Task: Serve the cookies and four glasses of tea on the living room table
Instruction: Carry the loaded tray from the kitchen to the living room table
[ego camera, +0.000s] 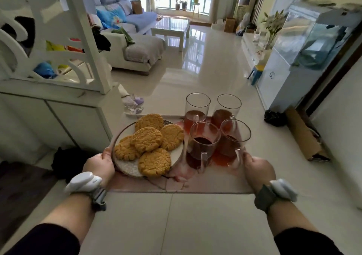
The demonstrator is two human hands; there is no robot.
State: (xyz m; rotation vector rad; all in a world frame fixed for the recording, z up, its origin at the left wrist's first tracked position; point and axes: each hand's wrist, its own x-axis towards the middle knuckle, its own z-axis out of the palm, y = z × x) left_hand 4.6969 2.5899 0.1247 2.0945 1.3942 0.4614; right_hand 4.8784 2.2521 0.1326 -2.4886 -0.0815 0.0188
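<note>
Forearms in dark sleeves reach forward from the near edge, each wrist wearing a white band. The left hand (100, 165) grips the left edge of a tray (148, 186) with its thumb on top; the right hand (258, 169) grips the right edge, its fingers hidden under the rim. The tray is carried level between the two hands above a pale tiled floor (205, 225).

On the tray's left half sits a round plate (125, 168) with six cookies (147, 139) piled on it, touching the left hand's thumb. On the right half stand four glasses of tea (203, 143), two near and two far, close together; reddish liquid is pooled on the tray around their bases.

To the left stands a white cabinet (58, 117) topped by a carved white screen; slippers lie on the floor just beyond it. To the right are a black bag, a length of cardboard and a fish tank (313, 37) on a white stand. Farther off, a sofa (141, 49) sits on the left, and the living room table (172, 27), glass-topped, stands well beyond the tray near the window. Small plants on the sill are too small to make out.
</note>
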